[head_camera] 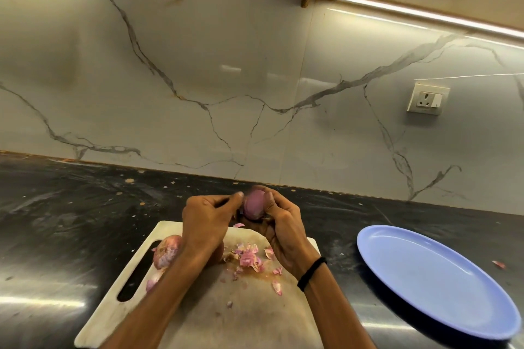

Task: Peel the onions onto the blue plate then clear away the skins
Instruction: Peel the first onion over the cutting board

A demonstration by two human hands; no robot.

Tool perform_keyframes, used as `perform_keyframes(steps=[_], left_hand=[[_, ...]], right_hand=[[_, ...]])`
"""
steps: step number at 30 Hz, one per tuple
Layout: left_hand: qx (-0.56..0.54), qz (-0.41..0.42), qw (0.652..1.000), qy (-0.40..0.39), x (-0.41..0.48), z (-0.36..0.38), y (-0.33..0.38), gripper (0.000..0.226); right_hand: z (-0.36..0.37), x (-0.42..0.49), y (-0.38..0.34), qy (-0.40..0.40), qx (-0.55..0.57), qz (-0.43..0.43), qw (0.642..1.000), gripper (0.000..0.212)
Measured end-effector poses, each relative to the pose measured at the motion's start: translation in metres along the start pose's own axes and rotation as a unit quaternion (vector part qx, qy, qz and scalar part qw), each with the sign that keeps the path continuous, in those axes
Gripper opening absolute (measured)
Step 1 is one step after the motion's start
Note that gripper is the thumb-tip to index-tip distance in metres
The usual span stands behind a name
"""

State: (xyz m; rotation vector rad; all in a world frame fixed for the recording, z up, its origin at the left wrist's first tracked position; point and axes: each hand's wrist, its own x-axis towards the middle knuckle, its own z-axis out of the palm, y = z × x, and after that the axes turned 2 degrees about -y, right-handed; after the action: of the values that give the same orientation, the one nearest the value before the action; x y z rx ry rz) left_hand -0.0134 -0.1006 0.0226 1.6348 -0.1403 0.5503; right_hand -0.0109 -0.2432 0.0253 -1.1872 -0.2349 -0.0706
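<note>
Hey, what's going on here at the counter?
A person is peeling an onion above a cutting board. The right hand holds it while the left hand pinches at its skin with the fingers. A second onion, unpeeled, lies on the board's left side, and loose skins are scattered across the middle. The blue plate on the right holds no onion yet.

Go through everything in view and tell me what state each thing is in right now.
held onion: looks mostly peeled, held off the cutting board
left hand: pinches the held onion
right hand: grips the held onion
second onion: unpeeled, lying on the cutting board
skins: loose, scattered on the cutting board
blue plate: empty, flat on the counter
</note>
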Motion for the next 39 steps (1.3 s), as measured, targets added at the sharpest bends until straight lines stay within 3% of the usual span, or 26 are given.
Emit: perform_keyframes(steps=[6, 13, 17, 24, 29, 32, 36, 39], left_hand=[[0.025, 0.099, 0.993, -0.067, -0.006, 0.003, 0.001, 0.033], [-0.004, 0.089, 0.993, -0.076, -0.006, 0.002, 0.005, 0.028], [0.029, 0.081, 0.993, -0.081, -0.002, -0.002, 0.002, 0.035], [0.084, 0.067, 0.993, -0.057, -0.001, -0.002, -0.002, 0.021], [0.016, 0.006, 1.0, -0.019, 0.001, -0.004, 0.003, 0.007], [-0.055, -0.048, 0.997, 0.024, 0.003, -0.005, 0.006, 0.019], [-0.084, -0.02, 0.996, 0.034, 0.003, -0.005, 0.009, 0.011], [-0.087, 0.021, 0.996, -0.007, -0.003, 0.0, 0.014, 0.013]], right_hand=[[-0.004, 0.0, -0.002, 0.009, -0.005, -0.021, 1.0, 0.03], [-0.005, 0.0, -0.001, 0.006, -0.035, -0.023, 0.999, 0.034], [-0.006, 0.0, 0.0, 0.004, -0.096, -0.031, 0.995, 0.021], [-0.008, -0.002, 0.004, -0.02, -0.162, -0.03, 0.986, 0.023], [-0.004, -0.004, 0.001, -0.052, -0.089, -0.015, 0.995, 0.027], [-0.002, -0.005, -0.003, -0.061, 0.013, -0.003, 0.998, 0.035], [-0.003, -0.004, -0.007, -0.048, 0.077, -0.002, 0.996, 0.039], [-0.005, -0.003, -0.007, -0.041, 0.069, -0.004, 0.997, 0.037]])
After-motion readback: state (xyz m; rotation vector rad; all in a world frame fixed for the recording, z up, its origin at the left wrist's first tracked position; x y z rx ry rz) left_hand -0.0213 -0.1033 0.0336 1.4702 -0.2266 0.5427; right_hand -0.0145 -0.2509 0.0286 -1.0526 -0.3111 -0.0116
